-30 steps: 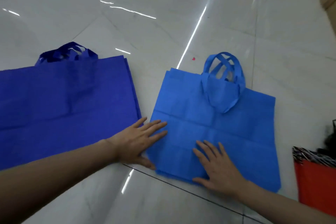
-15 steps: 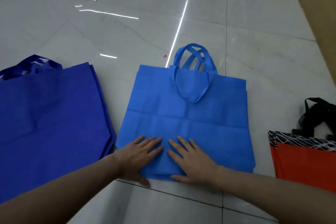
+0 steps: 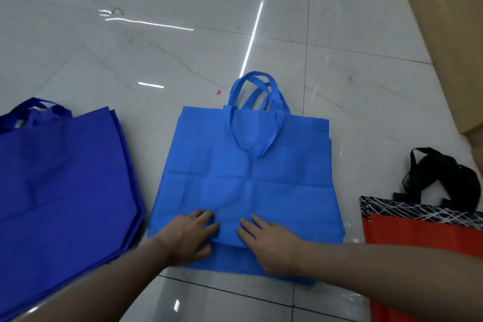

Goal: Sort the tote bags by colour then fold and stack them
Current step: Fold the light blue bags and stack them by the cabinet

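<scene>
Three groups of tote bags lie on the tiled floor point(image 3: 352, 91). Centre: light blue bags point(image 3: 248, 178), stacked flat, handles pointing away. Left hand point(image 3: 188, 236) and right hand point(image 3: 269, 240) rest side by side on the near edge of this stack, fingers spread, palms down, gripping nothing; the top bag's near edge appears slightly lifted between them. Left: dark blue bags point(image 3: 62, 191), stacked, just beside the light blue stack. Right: red bag point(image 3: 423, 240) with black patterned trim and black handles, apart.
</scene>
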A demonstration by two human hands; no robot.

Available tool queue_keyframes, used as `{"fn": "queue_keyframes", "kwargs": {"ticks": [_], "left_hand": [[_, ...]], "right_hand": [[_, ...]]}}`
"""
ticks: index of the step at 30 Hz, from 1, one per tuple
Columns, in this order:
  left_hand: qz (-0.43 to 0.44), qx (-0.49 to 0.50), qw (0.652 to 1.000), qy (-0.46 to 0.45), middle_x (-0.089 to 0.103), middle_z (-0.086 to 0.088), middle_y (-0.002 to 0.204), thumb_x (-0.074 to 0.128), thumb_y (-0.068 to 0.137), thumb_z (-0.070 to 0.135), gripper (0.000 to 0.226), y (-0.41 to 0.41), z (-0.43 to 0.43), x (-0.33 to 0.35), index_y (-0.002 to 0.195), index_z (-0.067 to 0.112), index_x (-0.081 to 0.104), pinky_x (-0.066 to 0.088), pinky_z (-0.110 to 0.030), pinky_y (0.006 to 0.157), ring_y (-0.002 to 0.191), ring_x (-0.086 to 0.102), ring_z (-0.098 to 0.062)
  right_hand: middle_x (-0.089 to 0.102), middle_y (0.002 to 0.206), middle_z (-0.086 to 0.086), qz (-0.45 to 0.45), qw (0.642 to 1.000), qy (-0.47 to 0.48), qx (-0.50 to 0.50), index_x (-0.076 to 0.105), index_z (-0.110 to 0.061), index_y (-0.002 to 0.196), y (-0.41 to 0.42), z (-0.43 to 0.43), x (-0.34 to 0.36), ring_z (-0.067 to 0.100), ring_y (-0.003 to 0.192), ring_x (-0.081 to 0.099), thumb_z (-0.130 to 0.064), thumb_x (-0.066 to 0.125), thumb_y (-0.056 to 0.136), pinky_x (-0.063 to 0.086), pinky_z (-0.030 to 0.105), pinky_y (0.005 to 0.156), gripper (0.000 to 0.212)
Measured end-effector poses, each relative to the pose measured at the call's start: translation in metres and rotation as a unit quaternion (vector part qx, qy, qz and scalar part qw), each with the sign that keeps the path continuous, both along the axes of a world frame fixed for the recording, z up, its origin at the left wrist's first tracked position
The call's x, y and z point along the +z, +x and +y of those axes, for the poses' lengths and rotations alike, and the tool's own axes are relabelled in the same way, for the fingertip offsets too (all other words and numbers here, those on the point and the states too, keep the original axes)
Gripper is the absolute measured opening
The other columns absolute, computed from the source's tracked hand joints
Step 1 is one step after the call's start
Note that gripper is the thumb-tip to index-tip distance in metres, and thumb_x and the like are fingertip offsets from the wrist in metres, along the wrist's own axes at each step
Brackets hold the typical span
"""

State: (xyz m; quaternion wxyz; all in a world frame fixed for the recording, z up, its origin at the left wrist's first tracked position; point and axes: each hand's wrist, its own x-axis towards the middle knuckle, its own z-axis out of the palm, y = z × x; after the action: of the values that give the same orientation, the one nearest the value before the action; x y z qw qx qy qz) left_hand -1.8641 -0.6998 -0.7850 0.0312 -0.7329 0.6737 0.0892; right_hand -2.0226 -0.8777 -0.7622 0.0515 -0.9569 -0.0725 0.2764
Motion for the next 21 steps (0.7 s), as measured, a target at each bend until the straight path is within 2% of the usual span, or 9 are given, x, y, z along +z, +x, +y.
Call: {"fn": "queue_keyframes", "kwargs": {"ticks": [3, 4, 6, 9, 11, 12, 15, 17, 21], "left_hand": [[-0.004, 0.017, 1.000, -0.004, 0.062, 0.002, 0.085, 0.041, 0.065, 0.052, 0.039, -0.007, -0.004, -0.004, 0.083, 0.025, 0.063, 0.047, -0.018, 0.042, 0.066, 0.063, -0.013], [0.000, 0.024, 1.000, -0.006, 0.060, 0.002, 0.082, 0.041, 0.064, 0.054, 0.039, -0.009, -0.006, -0.005, 0.081, 0.025, 0.060, 0.045, -0.017, 0.040, 0.061, 0.061, -0.013], [0.001, 0.038, 0.999, -0.009, 0.057, 0.003, 0.075, 0.039, 0.062, 0.057, 0.039, -0.014, -0.013, -0.005, 0.075, 0.025, 0.057, 0.039, -0.016, 0.036, 0.052, 0.056, -0.012], [-0.020, 0.047, 0.999, -0.017, 0.054, 0.005, 0.066, 0.035, 0.061, 0.059, 0.042, -0.018, -0.022, 0.001, 0.070, 0.025, 0.058, 0.026, -0.017, 0.035, 0.043, 0.049, -0.011], [-0.037, 0.050, 0.998, -0.017, 0.053, 0.005, 0.063, 0.034, 0.060, 0.059, 0.045, -0.019, -0.024, 0.003, 0.071, 0.024, 0.061, 0.019, -0.019, 0.038, 0.040, 0.048, -0.011], [-0.043, 0.048, 0.998, -0.017, 0.053, 0.005, 0.064, 0.034, 0.060, 0.059, 0.047, -0.019, -0.024, 0.003, 0.072, 0.024, 0.062, 0.018, -0.020, 0.039, 0.040, 0.048, -0.011], [-0.051, 0.032, 0.998, -0.019, 0.055, 0.004, 0.068, 0.035, 0.063, 0.060, 0.050, -0.016, -0.022, -0.002, 0.078, 0.023, 0.065, 0.019, -0.021, 0.038, 0.042, 0.049, -0.012], [-0.063, 0.016, 0.997, -0.034, 0.057, 0.003, 0.072, 0.036, 0.066, 0.057, 0.049, -0.014, -0.020, -0.006, 0.081, 0.022, 0.067, 0.024, -0.019, 0.035, 0.043, 0.050, -0.013], [-0.084, 0.004, 0.993, -0.086, 0.057, 0.002, 0.069, 0.037, 0.073, 0.050, 0.041, -0.013, -0.018, -0.012, 0.078, 0.021, 0.066, 0.029, -0.021, 0.036, 0.041, 0.049, -0.014]], "right_hand": [[0.058, 0.130, 0.011, -0.025, 0.999, 0.008, 0.036, 0.058, -0.007, 0.127, -0.013, -0.012, -0.013, 0.032, 0.116, 0.058, -0.023, 0.067, 0.071, 0.056, 0.031, 0.080, 0.059], [0.067, 0.118, 0.004, -0.049, 0.998, -0.003, 0.048, 0.067, -0.012, 0.116, -0.016, -0.014, -0.021, 0.024, 0.104, 0.066, -0.025, 0.063, 0.068, 0.057, 0.025, 0.071, 0.050], [0.070, 0.108, -0.001, -0.088, 0.995, -0.006, 0.046, 0.072, -0.015, 0.106, -0.018, -0.015, -0.024, 0.019, 0.095, 0.069, -0.023, 0.048, 0.071, 0.057, 0.021, 0.068, 0.044], [0.062, 0.125, 0.009, -0.111, 0.993, 0.037, 0.017, 0.062, -0.007, 0.122, -0.014, -0.013, -0.017, 0.029, 0.114, 0.060, -0.016, 0.067, 0.071, 0.055, 0.030, 0.083, 0.052], [0.040, 0.145, 0.017, -0.059, 0.997, 0.041, 0.040, 0.039, 0.000, 0.140, -0.008, -0.013, -0.008, 0.036, 0.134, 0.036, -0.004, 0.046, 0.090, 0.044, 0.043, 0.099, 0.051], [0.038, 0.145, 0.015, -0.052, 0.996, 0.044, 0.051, 0.037, -0.002, 0.140, -0.006, -0.014, -0.005, 0.035, 0.134, 0.033, -0.008, 0.034, 0.095, 0.043, 0.046, 0.098, 0.045], [0.053, 0.124, 0.004, -0.058, 0.995, 0.084, 0.015, 0.049, -0.011, 0.124, 0.002, -0.022, -0.004, 0.027, 0.116, 0.047, -0.040, 0.018, 0.097, 0.048, 0.043, 0.083, 0.050], [0.050, 0.131, 0.002, -0.031, 0.995, 0.089, 0.018, 0.046, -0.015, 0.131, 0.005, -0.026, -0.002, 0.024, 0.120, 0.044, -0.041, 0.028, 0.101, 0.045, 0.042, 0.090, 0.044], [0.020, 0.156, 0.004, 0.025, 0.997, 0.064, 0.027, 0.016, -0.016, 0.150, -0.004, -0.030, 0.003, 0.022, 0.140, 0.022, -0.029, 0.035, 0.101, 0.027, 0.038, 0.112, 0.055]]}}
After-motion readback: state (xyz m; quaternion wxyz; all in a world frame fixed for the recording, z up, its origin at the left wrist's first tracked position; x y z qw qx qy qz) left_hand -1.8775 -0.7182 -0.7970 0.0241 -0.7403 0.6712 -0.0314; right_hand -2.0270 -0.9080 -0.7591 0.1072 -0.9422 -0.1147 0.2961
